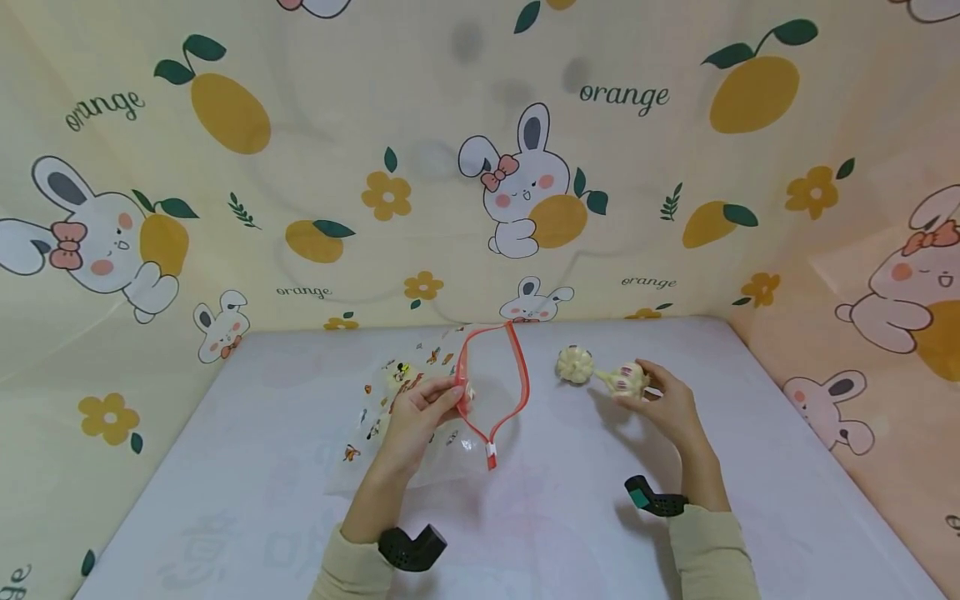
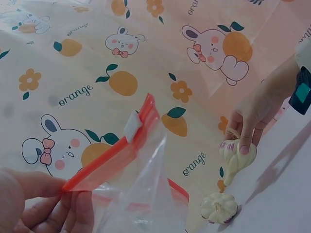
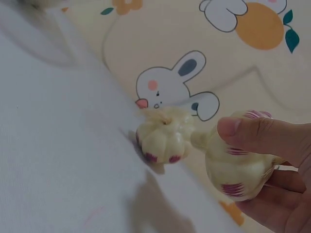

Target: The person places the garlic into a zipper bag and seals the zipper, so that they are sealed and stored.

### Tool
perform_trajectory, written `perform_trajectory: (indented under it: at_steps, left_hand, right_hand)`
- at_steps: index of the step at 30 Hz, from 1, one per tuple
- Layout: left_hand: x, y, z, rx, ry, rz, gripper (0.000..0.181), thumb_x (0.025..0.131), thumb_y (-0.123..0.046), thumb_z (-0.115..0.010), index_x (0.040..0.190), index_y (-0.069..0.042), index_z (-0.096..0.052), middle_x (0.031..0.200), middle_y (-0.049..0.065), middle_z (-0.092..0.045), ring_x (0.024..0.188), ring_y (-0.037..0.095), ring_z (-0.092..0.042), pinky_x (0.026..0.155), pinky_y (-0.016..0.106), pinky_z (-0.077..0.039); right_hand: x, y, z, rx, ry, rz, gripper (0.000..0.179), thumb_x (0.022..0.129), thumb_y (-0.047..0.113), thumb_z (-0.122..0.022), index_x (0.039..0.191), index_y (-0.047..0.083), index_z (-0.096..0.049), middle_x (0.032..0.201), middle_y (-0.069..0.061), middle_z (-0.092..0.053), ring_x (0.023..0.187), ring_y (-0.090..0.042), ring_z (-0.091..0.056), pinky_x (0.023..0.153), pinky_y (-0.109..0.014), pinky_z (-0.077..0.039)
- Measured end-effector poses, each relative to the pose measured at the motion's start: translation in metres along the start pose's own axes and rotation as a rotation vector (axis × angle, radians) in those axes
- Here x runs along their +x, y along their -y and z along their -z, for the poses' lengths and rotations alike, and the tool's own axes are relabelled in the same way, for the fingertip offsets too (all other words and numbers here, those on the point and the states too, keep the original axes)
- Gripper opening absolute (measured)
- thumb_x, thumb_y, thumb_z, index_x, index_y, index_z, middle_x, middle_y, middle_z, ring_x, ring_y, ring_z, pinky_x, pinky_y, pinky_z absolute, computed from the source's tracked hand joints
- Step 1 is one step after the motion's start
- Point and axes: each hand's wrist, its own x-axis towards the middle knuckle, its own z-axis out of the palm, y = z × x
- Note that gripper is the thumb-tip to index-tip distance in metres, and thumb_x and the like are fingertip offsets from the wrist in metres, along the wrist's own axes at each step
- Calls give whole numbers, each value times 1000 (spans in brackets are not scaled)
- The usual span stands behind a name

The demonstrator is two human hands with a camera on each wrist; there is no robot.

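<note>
A clear zip bag [image 1: 420,475] with small cartoon prints and a red zip edge [image 1: 522,367] lies on the table with its mouth spread apart. My left hand [image 1: 420,417] pinches the left side of that red edge between thumb and fingers. In the left wrist view the white slider [image 2: 132,127] sits near the red strip's end. My right hand [image 1: 671,408] grips a garlic bulb [image 1: 627,380] with purple streaks, held above the table, its stem pointing left. Another garlic bulb [image 1: 574,365] rests on the table just left of it. Something pale shows through the bag, too unclear to name.
The white table [image 1: 570,533] meets a printed cloth backdrop [image 1: 435,83] with rabbits and oranges at the back and sides. A black wrist camera [image 1: 412,547] sits on the left wrist, another black camera [image 1: 655,497] on the right.
</note>
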Motion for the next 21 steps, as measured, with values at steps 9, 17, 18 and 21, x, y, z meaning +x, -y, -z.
perform_trajectory:
  at_steps: [9, 17, 18, 21]
  left_hand:
    - [-1, -1, 0, -4, 11, 1, 30, 95, -4, -56, 120, 12, -57, 79, -13, -70, 77, 5, -67, 77, 18, -58]
    - [0, 1, 0, -1, 1, 8, 27, 94, -4, -57, 117, 9, -60, 80, -12, -70, 77, 7, -67, 77, 19, -59]
    - [0, 1, 0, 0, 0, 7, 26, 94, -4, -57, 117, 8, -61, 80, -12, -70, 77, 6, -67, 77, 19, -59]
    - [0, 0, 0, 0, 2, 5, 26, 95, -4, -56, 117, 8, -60, 80, -12, -70, 77, 5, -66, 77, 19, -59]
  right_hand:
    - [-2, 8, 1, 11, -3, 8, 77, 80, 18, -79, 143, -3, -40, 129, -29, -54, 124, -44, -53, 102, -48, -48]
    - [-3, 14, 2, 12, 8, 21, 78, 80, 20, -79, 144, -1, -39, 128, -27, -54, 127, -45, -51, 102, -49, -48]
    - [-3, 14, 2, 12, 8, 25, 78, 80, 21, -79, 144, -1, -39, 127, -26, -54, 127, -45, -51, 102, -49, -48]
    - [-3, 16, 2, 14, 2, 41, 77, 80, 19, -79, 143, -2, -40, 127, -27, -55, 125, -44, -52, 101, -49, -49]
